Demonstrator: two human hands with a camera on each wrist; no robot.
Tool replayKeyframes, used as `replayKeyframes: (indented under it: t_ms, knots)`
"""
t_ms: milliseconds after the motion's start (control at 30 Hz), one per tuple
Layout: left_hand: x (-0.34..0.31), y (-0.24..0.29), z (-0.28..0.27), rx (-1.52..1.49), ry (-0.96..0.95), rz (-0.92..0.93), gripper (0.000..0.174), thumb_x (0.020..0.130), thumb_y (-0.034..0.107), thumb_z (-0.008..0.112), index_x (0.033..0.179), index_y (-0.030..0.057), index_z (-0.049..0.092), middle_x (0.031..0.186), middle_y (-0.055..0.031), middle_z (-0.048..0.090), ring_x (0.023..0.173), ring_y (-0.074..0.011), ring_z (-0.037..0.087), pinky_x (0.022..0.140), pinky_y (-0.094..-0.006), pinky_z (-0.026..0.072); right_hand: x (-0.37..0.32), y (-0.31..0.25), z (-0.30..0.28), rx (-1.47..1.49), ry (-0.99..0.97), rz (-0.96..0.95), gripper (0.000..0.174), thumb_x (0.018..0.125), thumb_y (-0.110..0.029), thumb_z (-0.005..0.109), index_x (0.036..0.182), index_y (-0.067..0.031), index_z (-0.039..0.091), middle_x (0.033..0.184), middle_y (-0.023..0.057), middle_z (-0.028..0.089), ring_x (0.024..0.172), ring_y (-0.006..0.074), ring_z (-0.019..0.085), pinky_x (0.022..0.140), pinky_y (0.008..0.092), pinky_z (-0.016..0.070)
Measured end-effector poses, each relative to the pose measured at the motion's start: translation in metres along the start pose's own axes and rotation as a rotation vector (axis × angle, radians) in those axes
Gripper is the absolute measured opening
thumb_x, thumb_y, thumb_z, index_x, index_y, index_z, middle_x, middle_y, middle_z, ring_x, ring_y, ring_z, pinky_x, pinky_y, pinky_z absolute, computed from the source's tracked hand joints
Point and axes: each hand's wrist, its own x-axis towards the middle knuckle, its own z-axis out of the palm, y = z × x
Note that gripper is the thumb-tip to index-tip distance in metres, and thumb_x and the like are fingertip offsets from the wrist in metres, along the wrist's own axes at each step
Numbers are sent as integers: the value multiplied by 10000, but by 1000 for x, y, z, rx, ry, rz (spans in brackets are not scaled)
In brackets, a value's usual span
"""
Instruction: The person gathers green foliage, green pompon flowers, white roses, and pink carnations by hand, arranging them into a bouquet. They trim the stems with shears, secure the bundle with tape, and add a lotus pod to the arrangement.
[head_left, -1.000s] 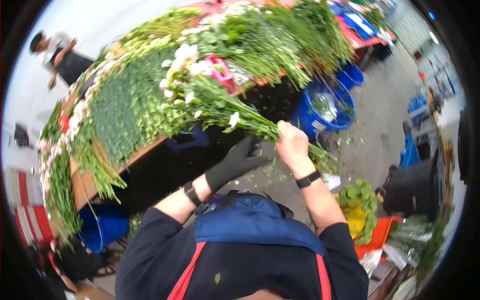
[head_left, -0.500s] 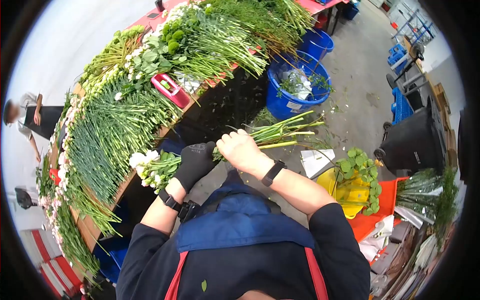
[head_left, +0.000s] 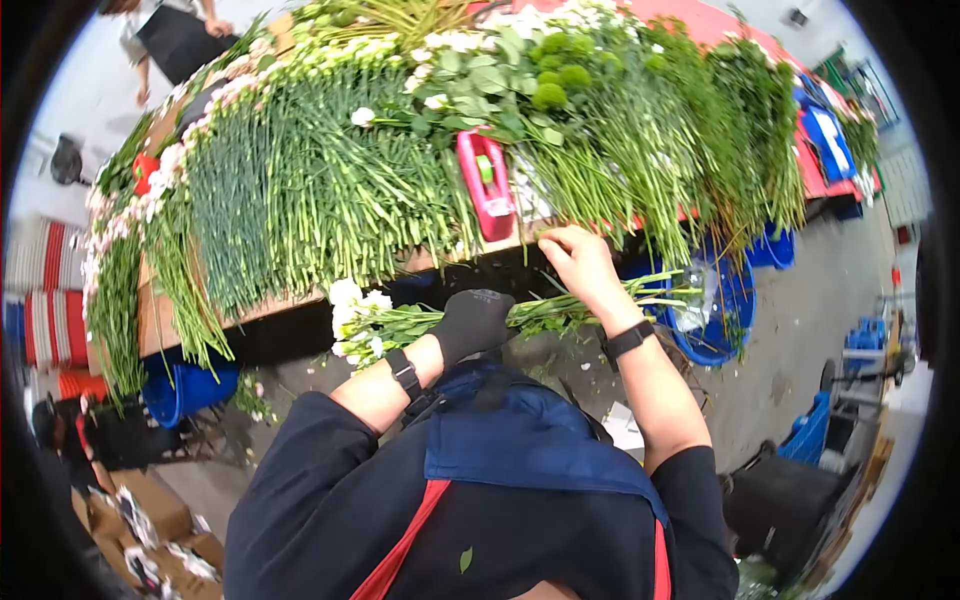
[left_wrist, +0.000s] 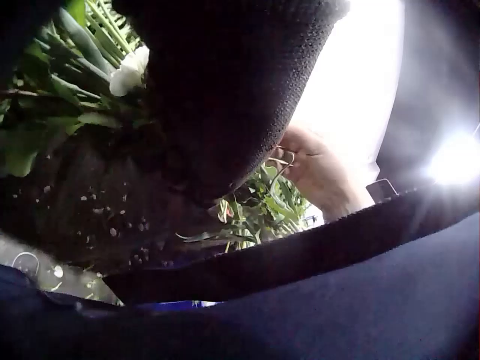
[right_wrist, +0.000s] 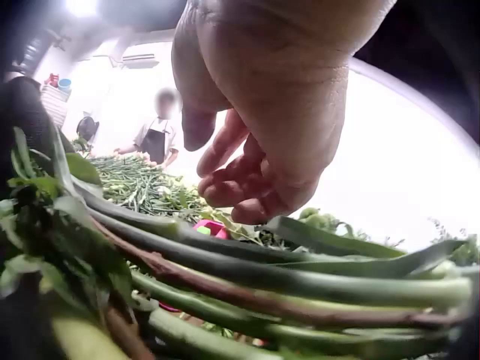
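Note:
My gloved left hand (head_left: pixel 474 322) grips a bunch of stems in the head view. White blooms (head_left: pixel 350 312) stand out on its left side, and the cut stem ends (head_left: pixel 672 290) point right. Above those stems, near the table edge, my bare right hand (head_left: pixel 582 262) holds nothing. The right wrist view shows that hand (right_wrist: pixel 262 112) with fingers loosely bent over the green and brown stems (right_wrist: pixel 300 281). A dark glove (left_wrist: pixel 217 82) fills much of the left wrist view, a white flower (left_wrist: pixel 129 71) beside it.
Rows of greenery (head_left: pixel 300 190) cover the table, with a pink tape dispenser (head_left: pixel 486 190) at its near edge. Blue buckets (head_left: pixel 728 318) stand below on the right and another (head_left: pixel 185 390) on the left. A person in a dark apron (head_left: pixel 180 42) stands behind the table.
My right hand has let go of the stems and moved up toward the table edge. The bunch stays in my left hand, now lying nearly level. The head view has turned back toward the table.

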Motion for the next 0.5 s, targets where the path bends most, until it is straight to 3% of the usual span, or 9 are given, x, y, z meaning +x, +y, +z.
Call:
replayKeyframes:
  t_ms: [100,167,267,367,400,433,467,500]
  knots:
    - [16,-14,-15,15,-17,-102,363,736,437,694,900,117,644,749,-104,657,734,-308,657,608,-446,493,59,8,28,-155,-160,109,310,863,-285,622,1006,-22,697,961,208,672,915,347,654,828,423,502]
    - [27,-19,-25,25,-49,-192,381,737,449,696,902,110,644,748,-106,657,738,-311,659,612,-445,496,96,26,54,-170,-219,231,305,844,-299,631,953,-24,709,933,220,676,911,360,653,827,427,504]
    - [46,-31,-25,6,-11,-237,413,727,452,699,906,83,659,780,-134,671,756,-319,667,637,-445,507,124,34,72,-308,-349,250,241,836,-267,665,910,-44,719,744,142,694,695,249,685,695,370,529]
    - [58,-40,-26,-27,-50,-278,425,729,453,681,956,94,688,824,-143,686,783,-321,672,670,-437,519,129,13,68,-185,-294,316,235,816,-251,675,850,-21,712,736,129,696,700,221,693,670,354,532]
    - [61,-41,-29,-30,-71,-303,426,729,453,678,962,96,690,825,-140,686,786,-321,672,675,-436,520,121,-6,58,-102,-316,279,221,809,-251,614,778,-54,710,823,182,690,791,327,672,741,407,523]
    - [65,-42,-31,-30,-90,-325,428,730,454,674,968,99,691,825,-137,687,789,-322,671,680,-435,521,106,-14,49,68,-368,176,204,812,-221,602,785,-42,695,756,181,671,720,325,662,683,401,512]
    - [69,-45,-32,-86,-149,-365,456,712,475,675,965,96,690,824,-148,685,794,-328,670,690,-433,523,81,-24,41,84,-287,3,215,829,-211,589,803,-17,678,712,195,637,683,333,643,649,403,496]
    - [70,-48,-33,-94,-94,-328,458,713,480,672,957,94,690,825,-153,684,791,-328,669,693,-432,523,56,-38,24,137,-350,23,229,843,-208,580,809,4,660,725,211,618,712,343,636,656,409,492]
